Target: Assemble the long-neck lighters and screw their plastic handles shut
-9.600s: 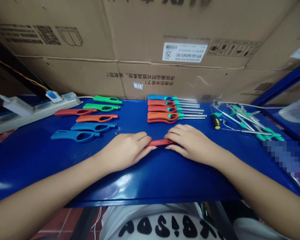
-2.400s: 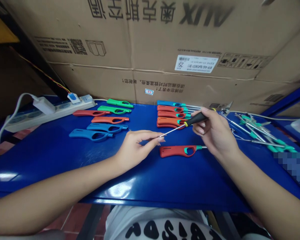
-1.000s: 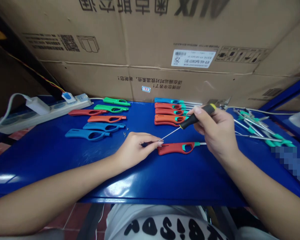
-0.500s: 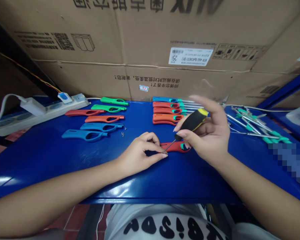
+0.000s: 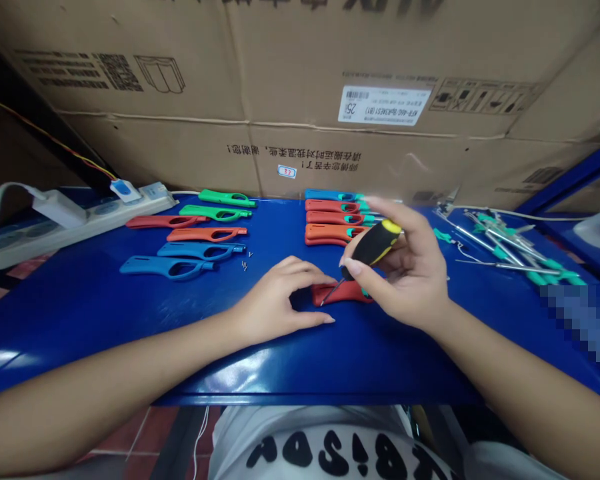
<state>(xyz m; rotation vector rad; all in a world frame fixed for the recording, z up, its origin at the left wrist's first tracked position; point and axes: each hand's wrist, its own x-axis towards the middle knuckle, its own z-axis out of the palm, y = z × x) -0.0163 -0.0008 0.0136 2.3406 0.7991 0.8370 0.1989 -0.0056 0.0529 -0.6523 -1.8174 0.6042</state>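
Observation:
A screwdriver (image 5: 375, 245) with a black and yellow handle is gripped in my right hand (image 5: 415, 267). Its thin shaft slants down and left, the tip at the near left end of a red lighter (image 5: 337, 294). That lighter lies flat on the table, a teal trigger showing beside my right fingers; its right end is hidden behind the hand. My left hand (image 5: 275, 300) is open, thumb spread from the fingers. Its fingertips are at the lighter's far left edge; whether they touch it I cannot tell. Small screws (image 5: 245, 265) lie left of this hand.
Green, red and blue lighter shells (image 5: 207, 251) lie at the left on the blue table (image 5: 220, 380). Behind my right hand, several lighters (image 5: 330, 217) are lined up. Metal tubes with teal parts (image 5: 510, 250) pile at the right. A power strip (image 5: 95, 220) and cardboard (image 5: 290, 133) stand behind.
My left thumb and fingers have parted, leaving the screwdriver tip, which they were pinching around. The right hand with the screwdriver has shifted slightly left.

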